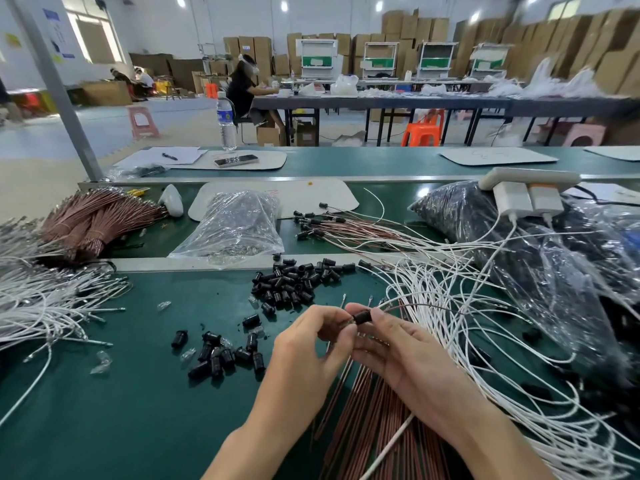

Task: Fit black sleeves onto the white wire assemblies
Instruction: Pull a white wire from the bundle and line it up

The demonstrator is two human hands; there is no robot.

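Sleeves (298, 282) lie behind both hands, wires (485, 323) right, bag (235, 223) beyond.

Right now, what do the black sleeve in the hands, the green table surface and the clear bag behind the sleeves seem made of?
The black sleeve, pinched between left hand and right hand, looks like moulded plastic or rubber, dull with faint highlights. The green table surface seems a smooth rubbery mat with soft sheen. The clear bag is thin plastic film: it wrinkles and glints.
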